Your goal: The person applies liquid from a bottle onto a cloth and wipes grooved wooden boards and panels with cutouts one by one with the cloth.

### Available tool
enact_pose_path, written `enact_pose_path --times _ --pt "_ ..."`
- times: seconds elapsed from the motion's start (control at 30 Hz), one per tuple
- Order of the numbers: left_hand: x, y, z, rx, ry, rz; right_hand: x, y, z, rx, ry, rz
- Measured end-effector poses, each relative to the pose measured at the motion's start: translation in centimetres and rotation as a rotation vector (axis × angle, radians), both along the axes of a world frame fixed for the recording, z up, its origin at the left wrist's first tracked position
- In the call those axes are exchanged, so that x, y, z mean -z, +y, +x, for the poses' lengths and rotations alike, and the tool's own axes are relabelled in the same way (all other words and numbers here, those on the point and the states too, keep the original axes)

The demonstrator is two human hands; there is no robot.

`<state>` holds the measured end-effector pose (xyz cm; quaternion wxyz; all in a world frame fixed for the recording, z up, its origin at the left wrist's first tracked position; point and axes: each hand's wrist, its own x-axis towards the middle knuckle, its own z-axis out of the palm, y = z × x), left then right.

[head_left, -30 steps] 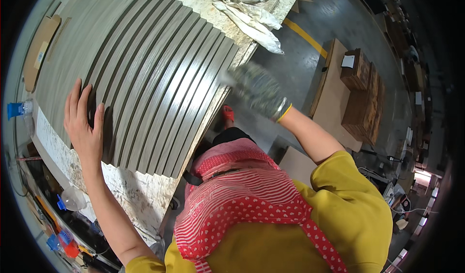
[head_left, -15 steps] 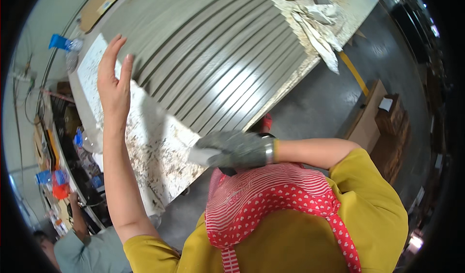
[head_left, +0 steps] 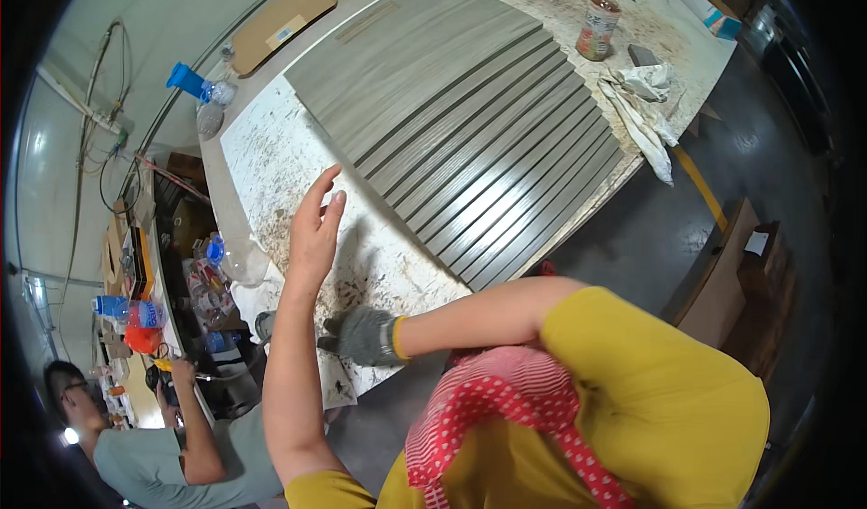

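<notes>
Fanned boards [head_left: 470, 130] on the surface [head_left: 686, 53], by its near edge | long axis lower-left to upper-right | speckled room off their left ends | our left hand [head_left: 314, 235] open | gloved right hand [head_left: 364, 336]: grip, we cannot tell

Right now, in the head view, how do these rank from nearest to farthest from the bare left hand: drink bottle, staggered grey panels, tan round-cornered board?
From the left hand:
1. Staggered grey panels, just to its right.
2. Tan round-cornered board, beyond it, slightly left.
3. Drink bottle, far right.
</notes>
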<state>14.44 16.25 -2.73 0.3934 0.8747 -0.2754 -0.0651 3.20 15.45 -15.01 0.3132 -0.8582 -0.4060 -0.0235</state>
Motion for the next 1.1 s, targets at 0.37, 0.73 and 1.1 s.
enact_pose_path --times 0.37,0.73,1.1 --pt "2.1 -0.5 3.7 -0.376 0.436 -0.456 -7.7 -42.3 -2.8 1.228 -0.135 0.04" --pt "1.9 -9.4 7.2 -0.568 0.272 -0.393 -0.2 -54.5 -3.0 1.275 -0.164 -0.393" --pt "3.2 -8.1 7.5 -0.68 0.377 -0.364 -9.5 -53.0 -0.4 1.004 0.151 0.523"
